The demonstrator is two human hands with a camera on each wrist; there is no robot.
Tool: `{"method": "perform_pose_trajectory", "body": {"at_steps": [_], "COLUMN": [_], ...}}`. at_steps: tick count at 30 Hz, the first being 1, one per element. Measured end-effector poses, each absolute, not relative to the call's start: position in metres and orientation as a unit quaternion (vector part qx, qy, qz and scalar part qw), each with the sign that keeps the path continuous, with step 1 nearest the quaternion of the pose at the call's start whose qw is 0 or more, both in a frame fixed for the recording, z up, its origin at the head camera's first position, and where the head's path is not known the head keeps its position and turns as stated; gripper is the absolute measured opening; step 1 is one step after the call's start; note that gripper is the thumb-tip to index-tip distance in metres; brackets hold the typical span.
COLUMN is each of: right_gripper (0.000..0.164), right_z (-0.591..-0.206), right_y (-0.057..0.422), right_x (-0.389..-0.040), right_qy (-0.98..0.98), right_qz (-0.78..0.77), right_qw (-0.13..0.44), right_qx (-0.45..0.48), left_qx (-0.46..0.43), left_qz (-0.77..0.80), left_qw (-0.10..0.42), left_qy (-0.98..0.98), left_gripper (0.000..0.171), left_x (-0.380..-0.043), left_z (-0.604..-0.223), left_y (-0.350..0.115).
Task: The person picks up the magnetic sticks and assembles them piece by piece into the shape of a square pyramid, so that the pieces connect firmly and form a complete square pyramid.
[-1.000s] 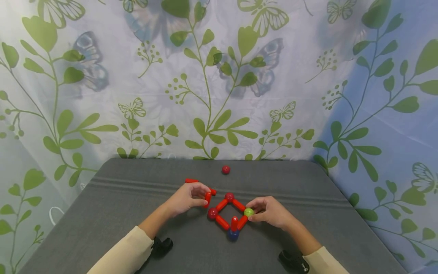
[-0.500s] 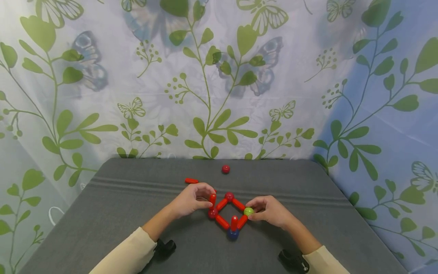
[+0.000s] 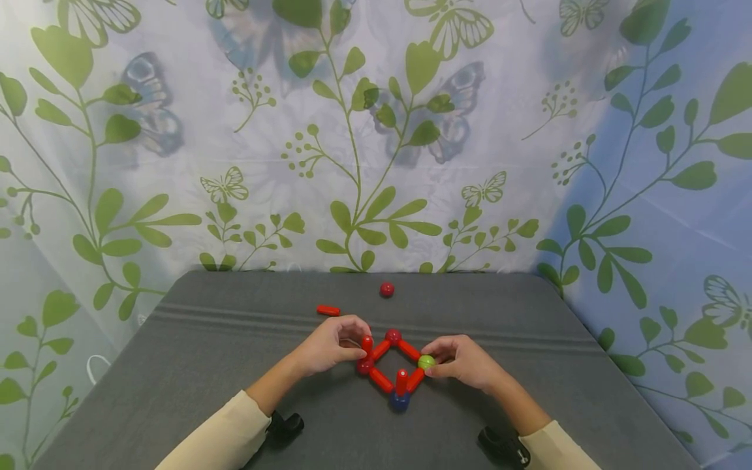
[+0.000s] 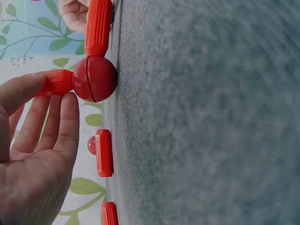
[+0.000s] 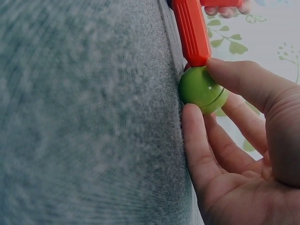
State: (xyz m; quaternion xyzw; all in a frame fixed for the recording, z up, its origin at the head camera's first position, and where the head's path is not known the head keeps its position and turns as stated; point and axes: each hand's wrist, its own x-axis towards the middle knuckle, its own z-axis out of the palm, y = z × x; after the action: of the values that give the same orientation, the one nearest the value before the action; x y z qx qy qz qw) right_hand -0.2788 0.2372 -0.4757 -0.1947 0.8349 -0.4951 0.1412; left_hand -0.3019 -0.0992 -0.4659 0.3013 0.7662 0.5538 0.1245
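Note:
My left hand (image 3: 331, 343) pinches a red rod (image 4: 57, 82) that stands upright on the left red ball (image 4: 95, 78). In the left wrist view the rod's end meets that ball. My right hand (image 3: 464, 363) holds the green ball (image 5: 202, 90) between thumb and fingers at the right corner. Four-sided and flat on the table, the frame joins red rods (image 3: 382, 380) with the two red balls, the green ball and a blue ball (image 3: 400, 401). Another red rod (image 3: 402, 381) rises from the blue ball at the near corner. A red ball (image 3: 393, 337) forms the far corner.
A loose red ball (image 3: 386, 289) lies near the back edge of the grey table (image 3: 247, 365). Behind my left hand lies a loose red rod (image 3: 328, 310), and another red rod (image 4: 104, 153) shows in the left wrist view. A leaf-patterned curtain (image 3: 376, 163) hangs behind.
My left hand has moved slightly right, bringing its red rod from beside the left red ball onto the top of it. My right hand stays on the green ball.

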Motion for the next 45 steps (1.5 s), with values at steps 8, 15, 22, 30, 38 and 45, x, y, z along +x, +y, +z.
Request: {"method": "perform_pose_trajectory", "body": {"at_steps": [8,15,22,30,38,45], "right_gripper": [0.034,0.035,0.034,0.021,0.039,0.032], "right_z": [-0.475,-0.474,-0.475,-0.476,-0.465,-0.469], "right_y": [0.237,0.236,0.233,0.222,0.22,0.222], "right_x": [-0.279,-0.278,-0.281,-0.267,-0.254,-0.262], "right_qy": [0.837,0.837,0.857,0.859,0.806,0.849], "right_qz": [-0.492,-0.492,-0.473,-0.488,-0.51,-0.468], "right_qw": [0.137,0.138,0.108,0.093,0.222,0.156], "right_qx": [-0.194,-0.196,-0.175,-0.127,-0.201,-0.192], "left_qx": [0.305,0.306,0.327,0.324,0.3,0.281], "left_qz": [0.55,0.507,0.407,0.396,0.412,0.413], "left_qw": [0.13,0.155,0.16,0.135,0.117,0.117], "left_qy": [0.767,0.791,0.838,0.849,0.852,0.858], "left_gripper": [0.027,0.034,0.029,0.021,0.024,0.022], "left_x": [-0.301,-0.302,-0.305,-0.296,-0.274,-0.251], "left_z": [-0.465,-0.464,-0.468,-0.468,-0.468,-0.466], "left_y": [-0.099,-0.101,-0.1,-0.099,-0.088,-0.072]}}
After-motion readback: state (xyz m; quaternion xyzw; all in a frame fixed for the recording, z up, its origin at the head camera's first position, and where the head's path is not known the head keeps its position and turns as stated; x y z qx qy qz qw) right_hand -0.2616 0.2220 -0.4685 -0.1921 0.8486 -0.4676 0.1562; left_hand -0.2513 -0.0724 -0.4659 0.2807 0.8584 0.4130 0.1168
